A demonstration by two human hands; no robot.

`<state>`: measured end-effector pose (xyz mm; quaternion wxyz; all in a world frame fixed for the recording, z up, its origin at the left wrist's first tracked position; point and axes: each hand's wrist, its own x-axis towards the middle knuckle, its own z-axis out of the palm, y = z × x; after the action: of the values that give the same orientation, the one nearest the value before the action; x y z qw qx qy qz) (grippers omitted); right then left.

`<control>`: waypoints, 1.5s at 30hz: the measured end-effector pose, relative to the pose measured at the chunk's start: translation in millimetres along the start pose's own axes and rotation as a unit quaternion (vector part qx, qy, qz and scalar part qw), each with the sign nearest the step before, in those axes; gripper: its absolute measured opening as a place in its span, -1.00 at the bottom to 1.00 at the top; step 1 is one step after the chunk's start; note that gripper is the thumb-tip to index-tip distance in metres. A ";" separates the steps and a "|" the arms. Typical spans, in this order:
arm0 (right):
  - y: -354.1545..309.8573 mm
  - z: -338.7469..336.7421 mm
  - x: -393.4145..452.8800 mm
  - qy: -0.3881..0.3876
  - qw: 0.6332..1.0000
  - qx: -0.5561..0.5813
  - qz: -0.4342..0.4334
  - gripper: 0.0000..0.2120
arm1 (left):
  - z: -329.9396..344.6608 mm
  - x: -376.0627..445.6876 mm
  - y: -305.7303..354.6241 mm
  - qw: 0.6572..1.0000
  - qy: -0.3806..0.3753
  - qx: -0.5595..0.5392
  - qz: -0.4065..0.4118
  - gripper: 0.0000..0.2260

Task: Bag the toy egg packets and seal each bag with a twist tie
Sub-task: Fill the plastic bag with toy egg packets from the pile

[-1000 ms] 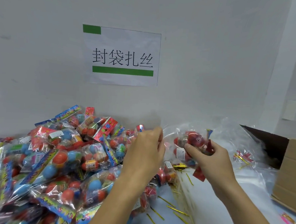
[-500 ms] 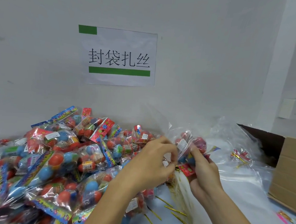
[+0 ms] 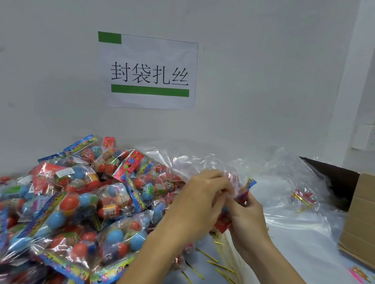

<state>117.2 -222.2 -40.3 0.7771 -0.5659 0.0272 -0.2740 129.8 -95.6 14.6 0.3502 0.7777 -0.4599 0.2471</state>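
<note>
At frame centre, the left hand (image 3: 202, 200) and right hand (image 3: 247, 214) both pinch one clear plastic bag (image 3: 235, 180) holding a toy egg packet; roughly six gold twist ties (image 3: 220, 266) lie below.

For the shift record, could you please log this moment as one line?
step: bagging | left hand: holds clear bag | right hand: holds egg packet | twist tie: not on

Both hands meet over the white table (image 3: 296, 249): the left hand (image 3: 202, 200) and right hand (image 3: 249, 215) pinch a clear plastic bag (image 3: 203, 163) holding a red toy egg packet (image 3: 244, 193), beside a heap of colourful egg packets (image 3: 71, 200).
</note>
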 end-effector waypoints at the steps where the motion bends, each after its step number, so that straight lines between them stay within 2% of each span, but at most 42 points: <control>1: 1.1 -0.7 0.4 0.012 1.000 -0.003 0.000 -0.82 | 0.4 0.2 2.4 1.000 -0.007 -0.013 0.008 -0.88; 5: 1.1 -3.1 0.8 0.052 0.998 -0.014 -0.011 -0.90 | 2.1 -0.8 3.0 0.999 -0.003 -0.036 -0.005 -0.90; 8: -1.3 -4.2 -1.4 0.048 0.997 -0.035 -0.039 -0.92 | 2.9 -1.8 -0.7 0.996 0.049 -0.048 -0.054 -0.97; 11: -3.7 -1.6 -5.5 0.029 0.988 -0.112 -0.105 -0.84 | 2.1 -0.5 -4.2 0.986 0.093 -0.064 -0.127 -0.64; 13: -3.0 1.8 -7.5 0.006 0.977 -0.149 -0.151 -0.69 | 0.0 0.4 -6.5 0.987 0.069 -0.034 -0.142 -0.53; 16: -3.5 6.9 -12.1 -0.023 0.962 -0.179 -0.203 -0.48 | -3.6 1.1 -9.4 0.985 0.061 -0.065 -0.149 -0.74; 22: -4.4 4.3 -13.3 -0.012 0.938 -0.222 -0.266 -0.44 | -15.7 4.4 -11.8 0.970 0.085 -0.182 -0.138 -0.86; 24: -4.2 4.1 -12.8 -0.016 0.915 -0.273 -0.297 -0.56 | -18.1 5.0 -7.4 0.969 0.072 -0.208 -0.116 -0.84; 27: 3.0 0.8 -7.4 0.020 0.873 -0.370 -0.318 -0.78 | -17.9 4.4 4.3 0.976 -0.001 -0.206 -0.064 -0.86; 28: 4.0 0.0 -6.4 0.033 0.864 -0.397 -0.308 -0.91 | -17.5 4.0 7.8 0.978 -0.020 -0.201 -0.049 -0.88; 29: 4.6 -1.0 -6.0 0.037 0.860 -0.415 -0.294 -0.87 | -17.0 3.8 10.2 0.980 -0.036 -0.195 -0.037 -0.89; 31: 5.3 -3.7 -5.4 0.048 0.872 -0.405 -0.271 -0.66 | -16.7 3.1 13.1 0.981 -0.064 -0.181 -0.028 -0.88; 35: -2.0 -5.8 -4.0 0.111 0.889 -0.365 -0.252 -0.76 | -15.8 2.2 12.8 0.984 -0.070 -0.155 -0.049 -0.90; 36: -3.4 -5.6 -4.6 0.111 0.903 -0.341 -0.237 -0.72 | -15.6 1.9 12.2 0.985 -0.068 -0.150 -0.060 -0.91; 39: -0.8 -5.4 -3.5 0.083 0.946 -0.253 -0.185 -0.45 | -14.9 1.3 12.3 0.981 -0.083 -0.151 -0.084 -0.91; 42: 5.4 -8.4 2.6 0.068 0.967 -0.186 -0.162 -0.36 | -14.9 1.3 17.1 0.970 -0.128 -0.185 -0.095 -0.90; 45: 15.0 -12.8 -2.2 0.014 0.986 -0.033 -0.161 -0.31 | -16.1 0.5 21.6 0.939 -0.193 -0.265 -0.108 -0.91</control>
<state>116.8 -229.2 -58.9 0.7033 -0.5842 -0.0447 -0.4027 109.8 -90.6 31.9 0.4728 0.7346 -0.4805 -0.0775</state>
